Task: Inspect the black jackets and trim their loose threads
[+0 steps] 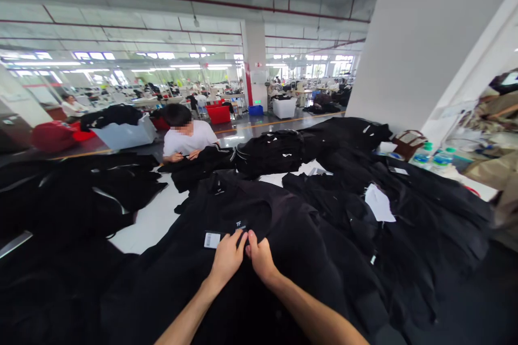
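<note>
A black shirt (299,253) lies spread in front of me, its neckline toward the middle, with a pale printed logo (238,224) inside the neck. My left hand (227,256) pinches the cloth just below that print, thumb and fingers closed. Close beside it, my right hand (262,259) is also closed on the same shirt, fingers curled under and thumb on top. A white barcode tag (211,240) rests left of my left hand. The cloth between the fingertips is partly hidden. Another black garment with a similar neck print (219,191) lies just beyond.
Black garments (60,188) are heaped on the left of the white table (156,221), more (429,199) on the right. A white cloth scrap (379,203) tops the right pile. Across the table sits a co-worker (190,137). Bottles (443,157) stand by a pillar (416,48).
</note>
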Action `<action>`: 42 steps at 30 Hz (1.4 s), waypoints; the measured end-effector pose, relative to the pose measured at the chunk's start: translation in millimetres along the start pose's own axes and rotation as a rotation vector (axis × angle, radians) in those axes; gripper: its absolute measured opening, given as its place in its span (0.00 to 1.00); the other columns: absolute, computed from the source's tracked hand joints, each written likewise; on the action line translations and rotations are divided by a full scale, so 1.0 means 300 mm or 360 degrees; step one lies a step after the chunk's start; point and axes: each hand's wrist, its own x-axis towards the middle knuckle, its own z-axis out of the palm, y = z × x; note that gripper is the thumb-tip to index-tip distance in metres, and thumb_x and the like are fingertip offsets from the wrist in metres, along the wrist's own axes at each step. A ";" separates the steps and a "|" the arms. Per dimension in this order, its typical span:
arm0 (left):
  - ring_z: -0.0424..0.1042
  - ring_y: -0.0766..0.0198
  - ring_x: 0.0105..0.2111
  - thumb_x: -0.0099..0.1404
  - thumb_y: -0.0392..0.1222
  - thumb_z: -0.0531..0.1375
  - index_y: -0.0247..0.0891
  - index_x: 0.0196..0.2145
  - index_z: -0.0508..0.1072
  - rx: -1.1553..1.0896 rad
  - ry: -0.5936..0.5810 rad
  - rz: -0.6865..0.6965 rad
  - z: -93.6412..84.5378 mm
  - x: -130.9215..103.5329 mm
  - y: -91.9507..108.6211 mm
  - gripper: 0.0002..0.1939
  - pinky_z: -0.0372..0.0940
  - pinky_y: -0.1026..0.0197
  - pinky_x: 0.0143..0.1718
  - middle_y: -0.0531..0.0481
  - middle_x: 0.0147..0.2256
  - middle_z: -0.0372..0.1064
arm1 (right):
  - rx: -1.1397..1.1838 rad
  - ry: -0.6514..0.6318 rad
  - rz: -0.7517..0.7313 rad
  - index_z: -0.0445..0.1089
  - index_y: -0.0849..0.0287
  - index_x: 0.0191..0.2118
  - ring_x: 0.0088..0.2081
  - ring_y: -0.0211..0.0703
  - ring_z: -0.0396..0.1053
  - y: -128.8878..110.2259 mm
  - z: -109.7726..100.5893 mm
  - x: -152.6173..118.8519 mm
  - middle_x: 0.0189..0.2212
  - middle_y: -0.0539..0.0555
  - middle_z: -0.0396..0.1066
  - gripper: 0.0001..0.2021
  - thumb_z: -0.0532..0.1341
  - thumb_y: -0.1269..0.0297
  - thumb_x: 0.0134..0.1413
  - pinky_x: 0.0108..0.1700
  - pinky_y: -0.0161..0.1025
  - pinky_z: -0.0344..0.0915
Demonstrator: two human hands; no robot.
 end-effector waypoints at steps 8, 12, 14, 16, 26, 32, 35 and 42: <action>0.72 0.60 0.29 0.67 0.55 0.54 0.36 0.28 0.72 -0.1054 -0.0196 -0.0299 -0.029 -0.004 0.010 0.21 0.65 0.62 0.33 0.49 0.27 0.73 | 0.0069 -0.0268 0.0012 0.54 0.56 0.23 0.17 0.30 0.49 -0.013 -0.034 0.007 0.14 0.41 0.49 0.27 0.59 0.36 0.50 0.23 0.34 0.53; 0.69 0.65 0.26 0.63 0.55 0.60 0.34 0.26 0.72 -0.1359 -0.0151 -0.0474 -0.011 -0.034 0.001 0.20 0.63 0.65 0.29 0.50 0.25 0.72 | 0.0075 -0.0356 0.0067 0.53 0.56 0.21 0.18 0.30 0.49 -0.023 -0.047 -0.004 0.14 0.42 0.50 0.27 0.60 0.37 0.50 0.23 0.34 0.51; 0.69 0.65 0.24 0.59 0.56 0.63 0.33 0.26 0.72 -0.1504 -0.0074 -0.0642 0.005 -0.046 -0.005 0.20 0.63 0.66 0.28 0.50 0.24 0.72 | 0.0143 -0.0344 0.0090 0.53 0.56 0.21 0.18 0.30 0.47 -0.028 -0.041 -0.011 0.14 0.41 0.48 0.27 0.62 0.38 0.48 0.23 0.34 0.50; 0.69 0.65 0.22 0.55 0.57 0.66 0.32 0.26 0.73 -0.1709 0.0048 -0.0891 0.016 -0.053 -0.008 0.22 0.63 0.65 0.26 0.50 0.22 0.71 | 0.0329 -0.0286 0.0108 0.52 0.55 0.20 0.18 0.30 0.46 -0.036 -0.023 -0.012 0.15 0.40 0.47 0.27 0.64 0.40 0.46 0.24 0.34 0.53; 0.70 0.62 0.34 0.66 0.51 0.58 0.37 0.31 0.76 -0.0708 -0.0256 -0.0123 -0.213 -0.092 0.005 0.15 0.64 0.61 0.39 0.49 0.32 0.74 | -0.0536 -0.0234 -0.0254 0.64 0.58 0.20 0.22 0.38 0.62 -0.180 -0.136 -0.013 0.18 0.50 0.65 0.22 0.60 0.46 0.54 0.28 0.36 0.59; 0.71 0.61 0.43 0.70 0.47 0.55 0.41 0.36 0.76 -0.0122 -0.0331 0.0203 -0.317 -0.174 -0.011 0.12 0.64 0.59 0.47 0.47 0.47 0.71 | -0.0175 0.0270 -0.0119 0.66 0.58 0.22 0.28 0.41 0.68 -0.239 -0.287 -0.040 0.21 0.49 0.70 0.20 0.64 0.46 0.50 0.32 0.36 0.64; 0.69 0.58 0.51 0.69 0.48 0.55 0.42 0.40 0.76 -0.0240 -0.0349 0.0115 -0.345 -0.192 -0.001 0.12 0.64 0.58 0.52 0.47 0.56 0.66 | 0.0385 0.0283 0.0140 0.72 0.58 0.30 0.34 0.45 0.73 -0.275 -0.285 -0.048 0.29 0.52 0.76 0.17 0.66 0.47 0.48 0.38 0.39 0.69; 0.75 0.60 0.32 0.69 0.57 0.48 0.44 0.49 0.74 -0.0104 -0.0478 -0.0470 -0.390 -0.171 0.039 0.22 0.68 0.59 0.39 0.50 0.43 0.76 | 0.0437 0.0370 0.0251 0.76 0.57 0.40 0.42 0.49 0.75 -0.372 -0.267 -0.092 0.35 0.52 0.78 0.17 0.66 0.50 0.50 0.44 0.42 0.70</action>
